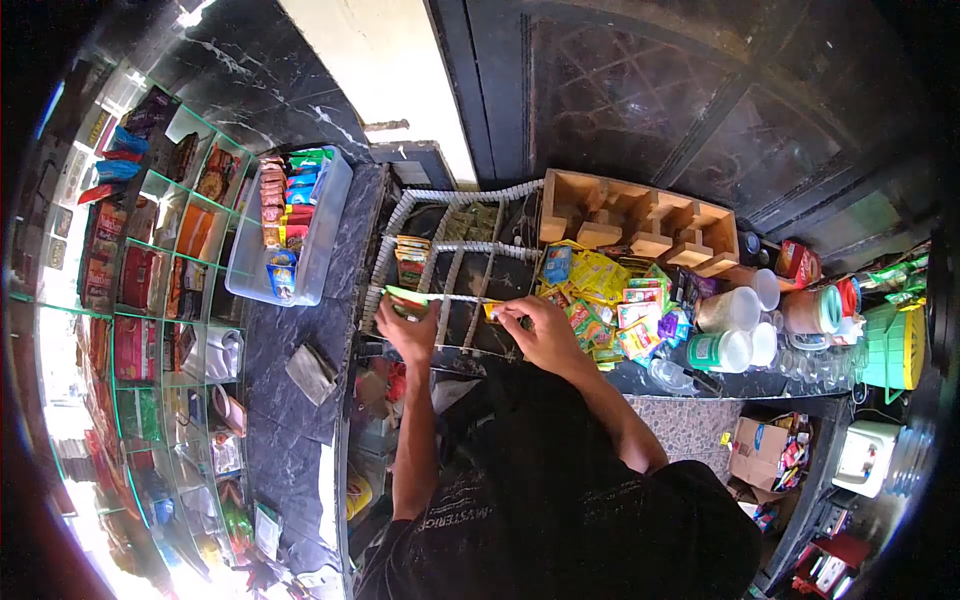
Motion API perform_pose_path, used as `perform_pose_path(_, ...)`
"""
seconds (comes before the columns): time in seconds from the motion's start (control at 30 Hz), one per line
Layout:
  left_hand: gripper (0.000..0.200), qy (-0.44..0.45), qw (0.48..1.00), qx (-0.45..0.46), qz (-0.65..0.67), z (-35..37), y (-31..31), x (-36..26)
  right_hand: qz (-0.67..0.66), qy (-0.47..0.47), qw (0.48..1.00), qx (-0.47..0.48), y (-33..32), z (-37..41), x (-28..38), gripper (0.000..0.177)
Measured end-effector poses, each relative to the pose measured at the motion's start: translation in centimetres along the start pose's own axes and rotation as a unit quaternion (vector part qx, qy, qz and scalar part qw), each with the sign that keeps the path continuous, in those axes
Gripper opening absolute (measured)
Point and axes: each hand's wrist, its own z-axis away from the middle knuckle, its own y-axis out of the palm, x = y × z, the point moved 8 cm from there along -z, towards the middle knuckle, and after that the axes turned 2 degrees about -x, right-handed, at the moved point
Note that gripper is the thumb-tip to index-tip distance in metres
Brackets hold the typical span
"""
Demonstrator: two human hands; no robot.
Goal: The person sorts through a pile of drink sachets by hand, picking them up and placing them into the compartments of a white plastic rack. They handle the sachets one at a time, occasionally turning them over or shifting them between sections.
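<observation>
My left hand (405,330) is at the front left corner of a white-edged divided rack (465,246), closed on a green packet (406,297). Right of it, my right hand (533,325) pinches a small yellow packet (491,312) at the rack's front edge. Small orange and red packets (411,262) stand in a left compartment, and dark greenish packets (473,226) lie in a back one. Beside my right hand spreads a pile of colourful sachets (597,280).
A clear plastic bin (240,262) of snack packets sits at the left. Behind the sachets is a wooden compartment box (640,210). Plastic jars (730,310) stand at the right. Glass shelves (140,310) line the far left; a cardboard box (757,452) is low at the right.
</observation>
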Motion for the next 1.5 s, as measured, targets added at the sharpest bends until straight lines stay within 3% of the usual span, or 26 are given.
perform_pose_path(0.1,0.096,-0.016,0.993,-0.030,-0.109,-0.7,-0.7,2.7,0.003,0.006,1.000,0.016,0.0,0.2,-0.2,0.018)
perform_pose_path(0.27,0.099,-0.037,0.999,0.009,-0.017,-0.7,0.7,4.9,0.001,0.024,0.999,0.037,0.0,0.4,0.3,0.018)
perform_pose_path(0.37,0.092,-0.118,0.993,-0.002,-0.016,-0.9,1.3,6.4,-0.004,0.027,0.998,0.050,0.1,0.6,0.2,0.019)
perform_pose_path(0.63,0.088,-0.087,0.993,-0.075,0.001,-0.7,1.9,6.8,-0.022,0.038,0.996,0.073,0.2,1.0,-0.2,0.021)
perform_pose_path(0.7,0.090,-0.147,0.985,-0.094,-0.009,-0.2,1.3,6.8,-0.025,0.037,0.996,0.073,0.2,1.1,-0.1,0.021)
perform_pose_path(0.8,0.086,-0.136,0.984,-0.105,-0.038,0.1,0.2,5.1,-0.025,0.040,0.996,0.074,-0.1,1.1,0.2,0.022)
perform_pose_path(0.9,0.086,-0.100,0.989,-0.093,-0.062,0.9,3.3,9.2,-0.019,0.041,0.995,0.083,0.0,1.1,0.3,0.023)
perform_pose_path(1.07,0.104,-0.185,0.980,0.035,-0.065,0.2,4.3,9.7,-0.028,0.044,0.994,0.099,0.3,1.1,0.2,0.024)
perform_pose_path(1.2,0.110,-0.130,0.982,0.053,-0.129,-0.7,6.2,13.0,-0.042,0.057,0.990,0.123,0.8,1.3,-0.2,0.026)
perform_pose_path(1.27,0.112,-0.149,0.970,0.173,-0.078,-1.3,6.9,12.1,-0.039,0.063,0.989,0.127,0.9,1.4,-0.4,0.027)
perform_pose_path(1.4,0.108,-0.065,0.984,0.164,-0.033,-2.7,6.9,12.2,-0.046,0.073,0.988,0.129,0.9,1.5,-0.5,0.028)
perform_pose_path(1.5,0.104,-0.117,0.967,0.226,-0.008,-2.9,7.2,13.2,-0.048,0.092,0.985,0.137,1.0,1.6,-0.6,0.029)
